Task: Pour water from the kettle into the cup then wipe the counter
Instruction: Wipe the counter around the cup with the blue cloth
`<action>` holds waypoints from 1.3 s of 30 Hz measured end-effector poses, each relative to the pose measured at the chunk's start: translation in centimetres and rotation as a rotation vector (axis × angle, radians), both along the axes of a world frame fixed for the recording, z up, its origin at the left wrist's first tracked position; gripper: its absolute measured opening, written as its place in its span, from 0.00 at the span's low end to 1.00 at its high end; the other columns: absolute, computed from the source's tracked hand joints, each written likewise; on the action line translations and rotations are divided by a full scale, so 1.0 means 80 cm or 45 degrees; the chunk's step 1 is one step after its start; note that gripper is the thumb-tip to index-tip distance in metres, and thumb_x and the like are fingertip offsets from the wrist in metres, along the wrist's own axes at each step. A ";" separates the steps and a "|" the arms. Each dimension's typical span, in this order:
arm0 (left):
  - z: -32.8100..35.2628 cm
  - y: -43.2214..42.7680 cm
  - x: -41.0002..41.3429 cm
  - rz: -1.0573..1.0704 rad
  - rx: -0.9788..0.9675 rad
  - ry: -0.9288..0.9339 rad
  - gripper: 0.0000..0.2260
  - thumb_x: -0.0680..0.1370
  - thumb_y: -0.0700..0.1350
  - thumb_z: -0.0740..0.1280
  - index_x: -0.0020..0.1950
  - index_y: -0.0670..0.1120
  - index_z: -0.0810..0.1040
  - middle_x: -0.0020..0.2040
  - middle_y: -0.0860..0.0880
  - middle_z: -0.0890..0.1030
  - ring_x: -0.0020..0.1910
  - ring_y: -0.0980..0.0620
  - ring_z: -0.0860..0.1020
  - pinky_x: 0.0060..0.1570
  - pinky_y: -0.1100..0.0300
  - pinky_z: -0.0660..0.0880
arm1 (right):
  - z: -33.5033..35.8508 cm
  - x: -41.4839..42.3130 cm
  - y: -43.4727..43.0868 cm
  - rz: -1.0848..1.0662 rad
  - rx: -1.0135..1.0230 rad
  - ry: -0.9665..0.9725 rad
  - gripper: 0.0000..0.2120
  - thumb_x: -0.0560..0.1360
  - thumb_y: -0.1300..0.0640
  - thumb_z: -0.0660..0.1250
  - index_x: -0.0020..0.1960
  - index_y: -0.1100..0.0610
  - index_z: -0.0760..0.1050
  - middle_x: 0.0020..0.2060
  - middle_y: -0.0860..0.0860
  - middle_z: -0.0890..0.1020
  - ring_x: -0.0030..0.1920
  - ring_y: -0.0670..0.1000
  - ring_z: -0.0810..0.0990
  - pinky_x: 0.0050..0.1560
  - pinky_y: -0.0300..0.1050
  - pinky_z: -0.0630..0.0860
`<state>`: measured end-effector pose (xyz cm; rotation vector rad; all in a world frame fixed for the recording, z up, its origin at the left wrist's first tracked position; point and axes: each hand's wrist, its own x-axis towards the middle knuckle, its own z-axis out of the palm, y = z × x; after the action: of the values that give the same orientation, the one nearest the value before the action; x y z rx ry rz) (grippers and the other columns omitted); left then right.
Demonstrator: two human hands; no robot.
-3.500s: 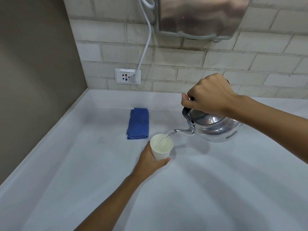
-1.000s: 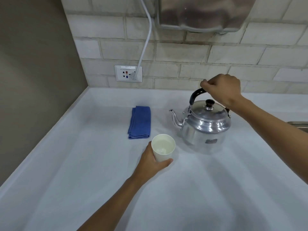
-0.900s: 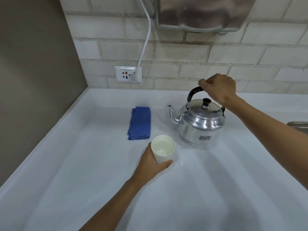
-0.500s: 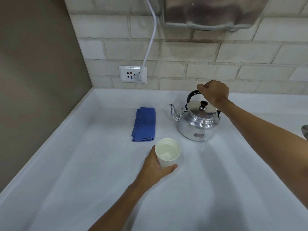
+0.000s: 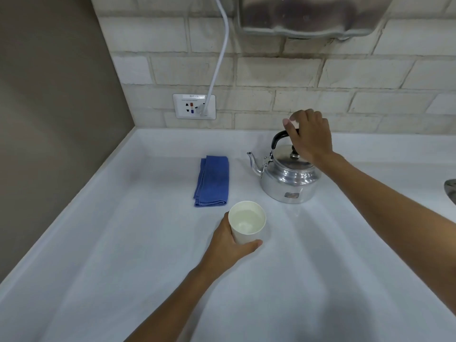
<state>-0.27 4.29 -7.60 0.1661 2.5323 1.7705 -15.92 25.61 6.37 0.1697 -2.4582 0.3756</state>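
Note:
A shiny metal kettle [image 5: 288, 183] with a black handle stands upright on the white counter [image 5: 148, 255], its spout pointing left. My right hand [image 5: 311, 137] hovers just over the handle with the fingers lifted and spread; only the thumb still crosses the handle. A white paper cup [image 5: 246, 223] holding water stands in front and left of the kettle, and my left hand [image 5: 229, 245] is wrapped around its near side. A folded blue cloth [image 5: 212, 181] lies flat just behind the cup, left of the kettle.
A brick wall runs along the back with a socket [image 5: 194, 106] and a white cable [image 5: 220, 58] plugged into it. A metal appliance [image 5: 308, 16] hangs above the kettle. A brown side wall [image 5: 49, 119] closes the left. A sink rim [image 5: 450, 188] shows at the right edge.
The kettle stopped pouring, swung upright and was set down behind and right of the cup. My right hand's fingers have now loosened and lifted off the handle. The left hand stays on the cup.

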 end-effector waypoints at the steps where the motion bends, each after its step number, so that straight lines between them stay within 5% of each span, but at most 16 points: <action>1: 0.001 0.000 0.000 -0.009 0.000 -0.007 0.37 0.61 0.55 0.78 0.65 0.54 0.65 0.61 0.54 0.74 0.60 0.56 0.72 0.62 0.55 0.72 | -0.003 0.015 -0.003 0.030 -0.060 0.073 0.17 0.79 0.49 0.56 0.56 0.61 0.71 0.54 0.59 0.77 0.56 0.60 0.71 0.57 0.53 0.65; 5: 0.014 -0.004 0.000 -0.095 -0.015 -0.042 0.39 0.61 0.51 0.79 0.67 0.55 0.63 0.62 0.56 0.73 0.62 0.58 0.71 0.62 0.61 0.69 | -0.039 0.097 -0.007 0.115 -0.326 0.154 0.17 0.76 0.50 0.57 0.58 0.61 0.69 0.55 0.58 0.75 0.58 0.58 0.70 0.57 0.48 0.63; 9: 0.020 -0.043 0.014 -0.310 -0.169 -0.040 0.40 0.66 0.43 0.73 0.68 0.65 0.55 0.68 0.64 0.64 0.65 0.71 0.61 0.61 0.76 0.58 | -0.125 0.187 -0.001 0.149 -0.170 -0.363 0.21 0.75 0.50 0.57 0.62 0.62 0.68 0.59 0.59 0.74 0.62 0.60 0.69 0.61 0.52 0.64; 13: 0.029 -0.102 0.012 -0.175 -0.344 -0.111 0.35 0.73 0.40 0.67 0.74 0.53 0.51 0.75 0.57 0.52 0.72 0.60 0.52 0.67 0.65 0.51 | -0.193 0.229 -0.001 -0.009 0.074 -0.758 0.34 0.75 0.39 0.37 0.74 0.57 0.49 0.75 0.53 0.52 0.75 0.53 0.47 0.74 0.48 0.46; 17: 0.054 -0.106 -0.050 0.038 -0.289 0.085 0.22 0.79 0.34 0.56 0.72 0.47 0.62 0.75 0.49 0.57 0.73 0.54 0.56 0.67 0.67 0.53 | -0.201 0.229 -0.006 -0.060 0.085 -0.726 0.28 0.79 0.44 0.44 0.74 0.56 0.43 0.76 0.52 0.48 0.75 0.50 0.43 0.74 0.48 0.42; 20: 0.050 -0.086 -0.111 0.093 -0.413 0.157 0.18 0.80 0.38 0.55 0.71 0.43 0.64 0.75 0.45 0.58 0.74 0.48 0.57 0.73 0.56 0.54 | -0.200 0.230 -0.005 -0.046 0.081 -0.733 0.29 0.79 0.44 0.44 0.74 0.56 0.41 0.76 0.51 0.46 0.74 0.48 0.40 0.73 0.46 0.39; 25: 0.023 -0.053 -0.201 0.077 -0.999 0.207 0.21 0.82 0.47 0.50 0.74 0.44 0.55 0.77 0.43 0.51 0.75 0.45 0.52 0.72 0.52 0.51 | -0.198 0.229 -0.006 -0.057 0.102 -0.750 0.30 0.76 0.40 0.38 0.72 0.55 0.36 0.74 0.48 0.41 0.70 0.43 0.34 0.73 0.45 0.37; 28: 0.005 -0.044 -0.232 0.087 -1.126 0.072 0.23 0.82 0.50 0.47 0.75 0.44 0.49 0.77 0.43 0.47 0.76 0.45 0.46 0.73 0.49 0.48 | -0.198 0.229 -0.008 -0.062 0.093 -0.748 0.34 0.70 0.38 0.30 0.71 0.55 0.33 0.72 0.46 0.39 0.70 0.43 0.32 0.72 0.44 0.35; 32: -0.014 -0.033 -0.250 0.102 -1.228 0.075 0.24 0.81 0.51 0.45 0.75 0.43 0.48 0.77 0.42 0.48 0.75 0.42 0.45 0.73 0.49 0.45 | -0.197 0.227 -0.009 -0.061 0.089 -0.741 0.31 0.74 0.40 0.33 0.71 0.54 0.32 0.73 0.46 0.37 0.70 0.43 0.29 0.71 0.43 0.33; 36: -0.013 -0.020 -0.239 -0.102 -1.278 0.150 0.22 0.82 0.47 0.44 0.75 0.41 0.47 0.77 0.42 0.48 0.76 0.44 0.45 0.74 0.51 0.43 | -0.196 0.227 -0.006 -0.057 0.098 -0.748 0.29 0.77 0.42 0.40 0.72 0.55 0.35 0.74 0.48 0.40 0.72 0.45 0.33 0.73 0.46 0.36; 39: -0.009 -0.012 -0.205 -0.362 -1.344 0.324 0.22 0.82 0.45 0.45 0.75 0.41 0.47 0.77 0.42 0.50 0.76 0.44 0.48 0.74 0.51 0.45 | -0.195 0.227 -0.006 -0.042 0.093 -0.744 0.33 0.72 0.39 0.33 0.72 0.55 0.36 0.73 0.47 0.41 0.72 0.44 0.35 0.74 0.46 0.38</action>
<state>-16.69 3.32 -8.34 0.6584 3.0134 0.2012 2.26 25.11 -9.22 0.0517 -3.0483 0.3576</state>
